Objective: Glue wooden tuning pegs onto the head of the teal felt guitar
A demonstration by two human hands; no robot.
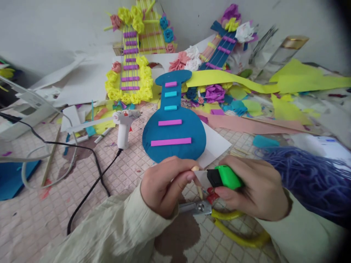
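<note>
Green plastic cutter with a black nose (pixel 226 177): clasped in the right hand (pixel 255 195), fingers closed round its body. The nose points at the left hand, so the working end meets the stick.

Thin pale wooden stick (pixel 195 169): pinched between the thumb and fingertips of the left hand (pixel 164 186), whose grip is clenched on it. It stands roughly upright just in front of the cutter's nose, low over the pink checked surface (pixel 131 171), apparently braced for steadiness.

Yellow-handled metal cutting tool with a red pivot (pixel 238 233): lies flat directly under both hands, within easy reach.

Blue guitar-shaped foam cutout with pink and cyan strips (pixel 175 133): lies flat just beyond the hands, its body partly over a white card sheet (pixel 216 146).

White hot-glue gun (pixel 124 126): propped on its handle left of the cutout, nozzle off the surface. Its black cord (pixel 90 190) trails toward the person.

Heap of blue-violet yarn (pixel 307 179): beside the right forearm.

Yellow guitar model edged with paper flowers (pixel 131 69): leans at the back wall, apart from the loose scraps.
</note>
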